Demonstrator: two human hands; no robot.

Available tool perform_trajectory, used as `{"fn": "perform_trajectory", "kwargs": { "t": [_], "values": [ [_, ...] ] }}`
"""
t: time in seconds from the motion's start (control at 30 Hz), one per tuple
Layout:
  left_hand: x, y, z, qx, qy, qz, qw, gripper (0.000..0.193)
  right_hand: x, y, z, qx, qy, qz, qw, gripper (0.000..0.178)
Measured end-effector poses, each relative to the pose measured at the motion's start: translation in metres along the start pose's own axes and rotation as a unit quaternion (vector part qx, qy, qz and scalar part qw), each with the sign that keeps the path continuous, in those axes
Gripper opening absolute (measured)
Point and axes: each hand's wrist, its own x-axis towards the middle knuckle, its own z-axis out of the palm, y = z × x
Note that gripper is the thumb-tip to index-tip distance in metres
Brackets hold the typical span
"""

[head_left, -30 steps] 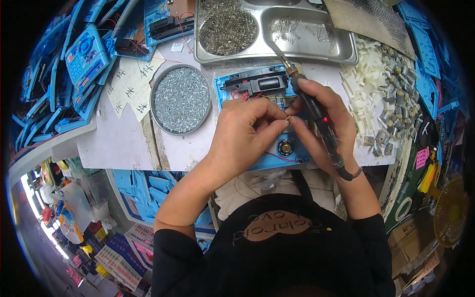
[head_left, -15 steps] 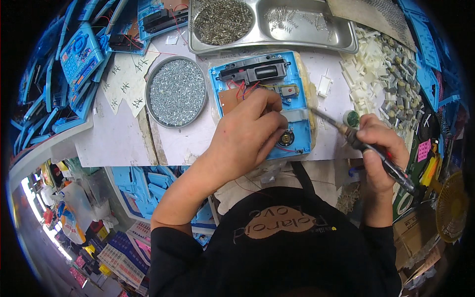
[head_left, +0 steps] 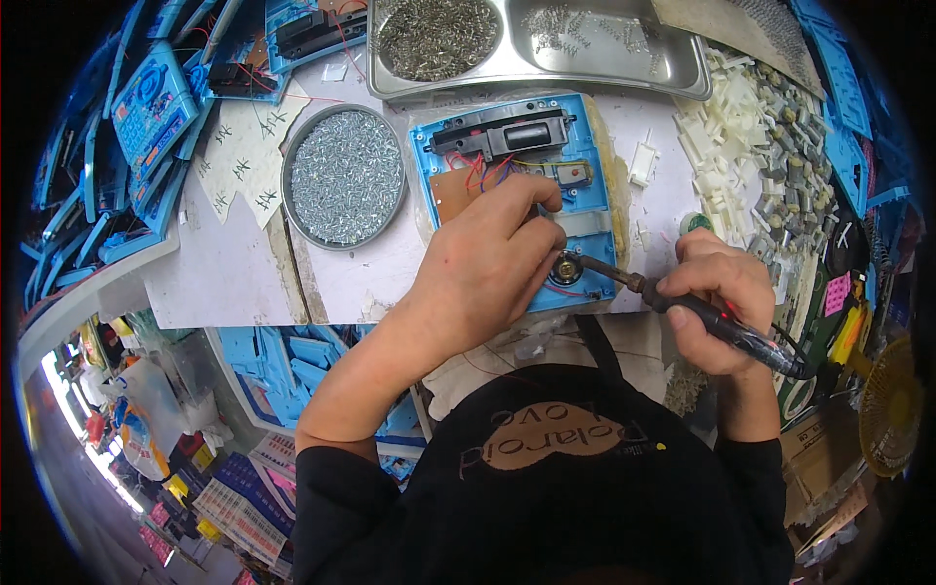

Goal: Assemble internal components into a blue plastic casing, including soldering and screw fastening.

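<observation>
A blue plastic housing [head_left: 597, 238] lies face down on the work table, with a black module [head_left: 526, 136], a brown circuit board [head_left: 449, 194], red wires and a small round speaker [head_left: 565, 270] inside. My left hand [head_left: 492, 258] rests over its middle, fingers curled and closed near the speaker; whatever they pinch is hidden. In my right hand [head_left: 720, 297] is a soldering iron [head_left: 746, 338], gripped by its black handle. Its metal tip points left and reaches the speaker's edge, close to my left fingertips. Whether the tip touches cannot be made out.
A round tray of small screws [head_left: 346, 175] stands left of the housing. Behind it is a metal tray [head_left: 546, 83] holding springs and small metal parts. White plastic pieces [head_left: 717, 146] and metal parts pile up at right; blue housings [head_left: 156, 107] stack at left. A green-topped roll [head_left: 694, 223] sits near my right hand.
My right hand has brought the soldering iron left and down, so its tip went from the housing's right edge to the speaker. My left hand stays nearly in place.
</observation>
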Motion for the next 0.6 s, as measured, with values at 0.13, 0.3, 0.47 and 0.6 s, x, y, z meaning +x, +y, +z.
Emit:
{"fn": "perform_trajectory", "kwargs": {
  "t": [0.13, 0.3, 0.47, 0.6],
  "values": [
    [-0.0006, -0.0004, 0.0018, 0.002, 0.001, -0.001, 1.0, 0.024, 0.0018, 0.0002, 0.0007, -0.006, -0.003, 0.002, 1.0, 0.022],
    [-0.0014, -0.0012, 0.0023, 0.001, 0.002, -0.002, 1.0, 0.024, 0.0015, -0.0016, 0.0003, -0.008, -0.008, 0.014, 1.0, 0.023],
    [-0.0008, -0.0013, 0.002, 0.001, -0.004, -0.006, 1.0, 0.025, -0.001, -0.0009, 0.0019, 0.008, 0.013, 0.039, 0.999, 0.023],
    [-0.0005, -0.0017, 0.0016, 0.004, -0.004, 0.0, 1.0, 0.024, -0.003, -0.0023, 0.0004, 0.02, 0.023, 0.056, 0.998, 0.023]
  ]
}}
